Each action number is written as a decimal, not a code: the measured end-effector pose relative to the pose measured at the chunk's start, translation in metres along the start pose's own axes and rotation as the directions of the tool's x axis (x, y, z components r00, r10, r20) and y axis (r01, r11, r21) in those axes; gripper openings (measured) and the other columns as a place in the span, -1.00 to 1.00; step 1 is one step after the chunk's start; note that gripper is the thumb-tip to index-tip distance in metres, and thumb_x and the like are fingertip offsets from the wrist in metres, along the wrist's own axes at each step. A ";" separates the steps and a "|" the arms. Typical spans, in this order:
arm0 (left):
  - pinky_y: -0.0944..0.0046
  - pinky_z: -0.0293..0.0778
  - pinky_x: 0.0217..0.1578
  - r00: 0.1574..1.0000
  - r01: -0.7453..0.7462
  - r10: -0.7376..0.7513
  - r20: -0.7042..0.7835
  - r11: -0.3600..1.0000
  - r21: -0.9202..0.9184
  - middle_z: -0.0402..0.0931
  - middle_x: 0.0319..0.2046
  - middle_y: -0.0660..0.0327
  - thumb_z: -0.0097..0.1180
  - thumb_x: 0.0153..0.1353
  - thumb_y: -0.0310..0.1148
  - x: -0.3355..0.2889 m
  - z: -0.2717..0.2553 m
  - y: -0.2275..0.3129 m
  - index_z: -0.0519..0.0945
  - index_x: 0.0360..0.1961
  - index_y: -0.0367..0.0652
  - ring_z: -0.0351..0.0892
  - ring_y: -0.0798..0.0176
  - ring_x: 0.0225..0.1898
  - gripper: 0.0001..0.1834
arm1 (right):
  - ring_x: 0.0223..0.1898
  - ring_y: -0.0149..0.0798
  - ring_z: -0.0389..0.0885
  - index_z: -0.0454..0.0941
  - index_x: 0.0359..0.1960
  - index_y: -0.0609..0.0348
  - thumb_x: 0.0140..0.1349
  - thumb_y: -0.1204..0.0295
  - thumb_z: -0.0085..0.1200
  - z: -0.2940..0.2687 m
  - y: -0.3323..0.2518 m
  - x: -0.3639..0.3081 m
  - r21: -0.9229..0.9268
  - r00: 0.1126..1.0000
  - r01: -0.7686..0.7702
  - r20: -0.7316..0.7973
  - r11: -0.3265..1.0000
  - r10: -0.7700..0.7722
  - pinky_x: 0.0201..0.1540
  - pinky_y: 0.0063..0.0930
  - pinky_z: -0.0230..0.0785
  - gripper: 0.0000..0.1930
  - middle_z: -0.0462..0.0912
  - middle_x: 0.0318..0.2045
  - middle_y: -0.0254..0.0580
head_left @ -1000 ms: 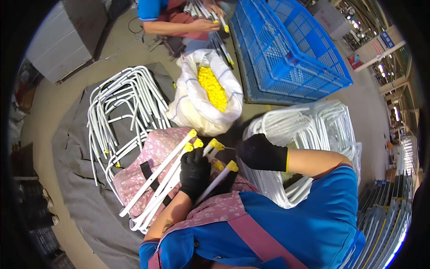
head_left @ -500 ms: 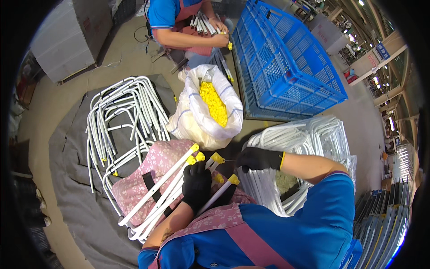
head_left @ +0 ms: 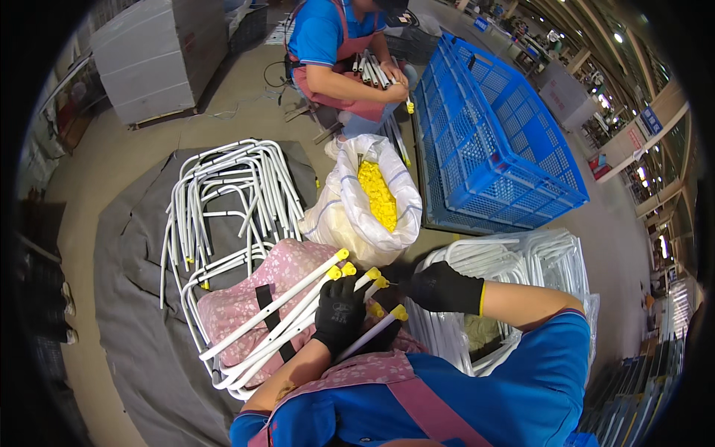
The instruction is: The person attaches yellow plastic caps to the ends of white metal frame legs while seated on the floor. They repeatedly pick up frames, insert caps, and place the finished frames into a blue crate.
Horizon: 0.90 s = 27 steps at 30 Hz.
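Note:
My left hand (head_left: 340,313), in a black glove, is closed around white bent metal tubes (head_left: 272,308) lying across my lap. Yellow plastic end caps (head_left: 342,254) sit on the tube ends around its fingers. To the right, my right hand (head_left: 447,288) is also gloved and closed, level with the caps. A thin shaft shows between this fist and the nearest cap; the rest of whatever it grips is hidden by the glove. One more white tube (head_left: 370,334) with a yellow cap slants up between my hands.
Ahead stands a white sack (head_left: 339,212) filled with yellow caps (head_left: 377,197). White tube frames (head_left: 223,179) lie on a grey cloth (head_left: 138,246) at left; plastic-wrapped frames (head_left: 544,257) are at right. Beyond are a blue crate (head_left: 477,160) and a seated co-worker (head_left: 328,59) handling tubes.
The whole view has shifted, so the surroundings sit further right and lower. My left hand keeps its grip on the tubes, and my right fist stays beside the capped ends.

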<state>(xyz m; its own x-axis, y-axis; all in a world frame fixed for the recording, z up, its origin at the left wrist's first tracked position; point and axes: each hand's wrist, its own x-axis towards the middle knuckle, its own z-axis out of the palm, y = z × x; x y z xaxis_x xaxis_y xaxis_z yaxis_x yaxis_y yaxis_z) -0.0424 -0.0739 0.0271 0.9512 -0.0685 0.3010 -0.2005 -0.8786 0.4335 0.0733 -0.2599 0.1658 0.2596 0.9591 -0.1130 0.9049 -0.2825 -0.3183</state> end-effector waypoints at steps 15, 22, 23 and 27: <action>-0.19 0.15 0.18 0.997 -0.063 0.062 -0.034 0.998 -0.022 0.41 0.11 -0.02 0.15 0.06 -0.21 -0.006 0.008 0.001 0.65 -0.12 -0.01 0.35 -0.09 0.19 -0.67 | -0.44 -0.01 0.62 0.53 0.06 0.16 0.06 0.46 0.12 -0.041 -0.039 -0.040 -0.102 0.967 -0.181 0.163 0.978 0.196 -0.39 -0.10 0.44 -0.56 0.59 -0.52 -0.05; -0.27 0.02 0.27 0.987 -0.086 0.077 0.139 0.995 0.057 0.28 0.31 0.02 0.12 0.10 -0.17 -0.004 0.012 -0.003 0.70 -0.15 0.12 0.25 -0.06 0.31 -0.71 | -0.48 0.03 0.59 0.56 0.02 0.17 0.08 0.63 0.10 -0.090 -0.068 -0.058 -0.160 0.918 -0.394 -0.038 0.905 0.394 -0.44 -0.14 0.37 -0.60 0.58 -0.55 -0.01; -0.26 0.04 0.27 0.987 -0.091 0.083 0.138 0.995 0.048 0.27 0.32 0.02 0.12 0.11 -0.17 -0.003 0.009 -0.004 0.71 -0.16 0.12 0.26 -0.05 0.31 -0.72 | -0.48 0.03 0.59 0.57 0.00 0.18 0.07 0.63 0.11 -0.078 -0.065 -0.057 -0.110 0.931 -0.363 -0.009 0.925 0.364 -0.43 -0.14 0.38 -0.61 0.58 -0.54 -0.01; -0.20 0.07 0.29 0.990 -0.063 0.062 0.123 0.998 0.002 0.24 0.34 0.00 0.14 0.13 -0.10 -0.003 -0.004 -0.002 0.72 -0.19 0.08 0.24 -0.05 0.31 -0.71 | -0.51 -0.04 0.60 0.60 -0.03 0.20 0.05 0.64 0.12 -0.046 -0.057 -0.061 0.072 0.949 -0.312 0.055 0.947 0.309 -0.42 -0.22 0.42 -0.62 0.59 -0.54 -0.04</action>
<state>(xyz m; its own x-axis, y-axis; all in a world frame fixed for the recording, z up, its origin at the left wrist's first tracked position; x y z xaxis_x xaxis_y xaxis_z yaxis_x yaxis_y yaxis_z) -0.0461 -0.0698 0.0288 0.9584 -0.1807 0.2210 -0.2597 -0.8734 0.4120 0.0219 -0.3011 0.2344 0.5077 0.8223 -0.2570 0.7519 -0.5686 -0.3337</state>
